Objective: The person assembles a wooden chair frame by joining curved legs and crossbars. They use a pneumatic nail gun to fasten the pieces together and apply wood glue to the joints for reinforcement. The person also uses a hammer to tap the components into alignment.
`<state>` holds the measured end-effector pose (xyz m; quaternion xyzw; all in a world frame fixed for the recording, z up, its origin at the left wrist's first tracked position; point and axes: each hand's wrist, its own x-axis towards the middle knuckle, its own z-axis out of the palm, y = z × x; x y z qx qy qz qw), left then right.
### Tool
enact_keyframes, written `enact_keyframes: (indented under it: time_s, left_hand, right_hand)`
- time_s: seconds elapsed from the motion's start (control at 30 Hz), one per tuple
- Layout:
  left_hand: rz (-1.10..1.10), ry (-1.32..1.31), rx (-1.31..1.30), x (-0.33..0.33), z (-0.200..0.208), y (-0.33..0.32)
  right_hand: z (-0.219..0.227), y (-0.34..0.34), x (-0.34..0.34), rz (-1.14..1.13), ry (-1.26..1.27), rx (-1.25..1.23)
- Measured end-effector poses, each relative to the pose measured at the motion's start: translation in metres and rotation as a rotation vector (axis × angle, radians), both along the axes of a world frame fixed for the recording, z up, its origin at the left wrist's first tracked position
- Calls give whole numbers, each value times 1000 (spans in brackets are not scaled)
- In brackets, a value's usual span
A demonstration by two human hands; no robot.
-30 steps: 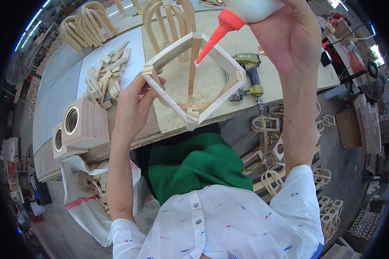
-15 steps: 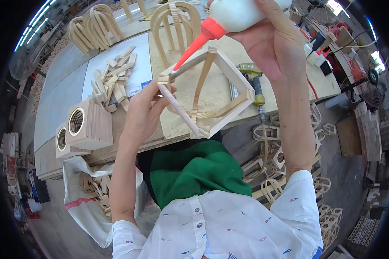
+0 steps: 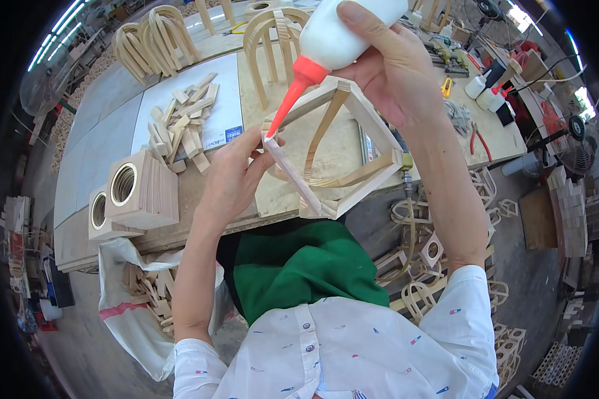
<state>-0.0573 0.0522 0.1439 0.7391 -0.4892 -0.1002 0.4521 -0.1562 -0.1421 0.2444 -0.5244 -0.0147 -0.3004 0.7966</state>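
My right hand (image 3: 393, 63) is wrapped round a white glue bottle (image 3: 343, 33) with a red cap and a long red nozzle (image 3: 287, 106), tipped downward. The nozzle's tip meets the left corner of a pale wooden frame (image 3: 373, 120), a several-sided ring with a curved wooden strip (image 3: 323, 133) across its inside. Pinching that same corner is my left hand (image 3: 236, 166), thumb and fingers closed on the wood. The frame is held up above the near edge of the workbench. Whether glue is coming out cannot be made out.
On the workbench (image 3: 100, 146) lie loose wooden strips (image 3: 186, 120). Bent wooden arches (image 3: 156, 43) stand behind them, with stacked square blocks with round holes (image 3: 143, 193) at left. Red-handled pliers (image 3: 479, 143) lie at right. A white sack of offcuts (image 3: 123, 309) hangs below.
The bottle has moved left and tilted more upright, bringing its nozzle tip lower, onto the frame's corner. Both hands and the frame have shifted slightly in the view.
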Motion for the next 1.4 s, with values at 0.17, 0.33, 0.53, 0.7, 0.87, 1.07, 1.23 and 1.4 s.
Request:
enact_keyframes:
  time_s: [0.17, 0.33, 0.53, 0.7, 0.87, 1.07, 1.23, 1.4]
  left_hand:
    - [-4, 4, -10, 0, -2, 1]
    - [-11, -10, 7, 0, -1, 1]
    - [-11, -28, -27, -1, -3, 0]
    - [-5, -29, 8, 1, -1, 1]
    - [-13, -10, 8, 0, 0, -1]
    - [7, -2, 12, 1, -2, 1]
    - [1, -7, 22, -2, 2, 0]
    - [21, -41, 49, 2, -2, 1]
  right_hand:
    - [-4, 0, 4, -2, -4, 10]
    - [-7, -2, 5, -13, 16, -11]
    - [-7, -1, 5, 4, -23, -4]
    - [-5, 0, 2, 64, -146, -60]
    - [-6, -10, 5, -57, -128, -70]
    - [1, -9, -1, -161, -104, -20]
    - [-6, -1, -4, -62, -77, -17]
    - [-20, -3, -4, -21, 7, -86]
